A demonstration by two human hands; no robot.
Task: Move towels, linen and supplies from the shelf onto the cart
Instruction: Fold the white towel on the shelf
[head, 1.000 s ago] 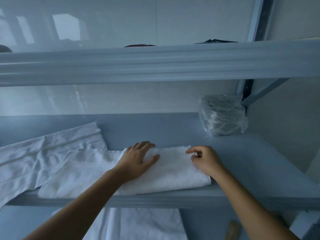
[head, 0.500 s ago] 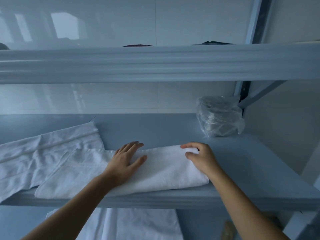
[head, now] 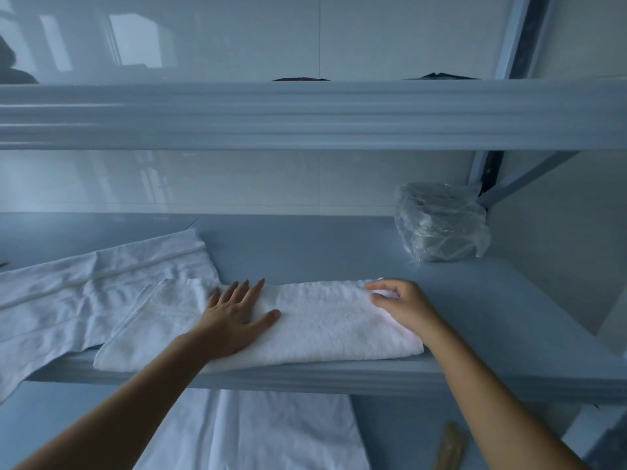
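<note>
Left hand (head: 234, 320) covering towel (head: 325, 320), bag (head: 441, 225) contents unclear

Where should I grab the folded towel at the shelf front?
Grip the folded towel under its two short ends, coming from the front. It lies lengthwise along the shelf front edge and looks soft, so supporting both ends should keep the fold.

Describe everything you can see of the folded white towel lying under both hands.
The folded white terry towel is a thick, soft-looking, nubby oblong of several layers. It lies flat along the front edge of the grey-blue metal shelf. Its thinner left end lies over a white linen sheet. The left hand presses flat on its middle-left, and the right hand curls at its far right corner, apparently pinching it.
</note>
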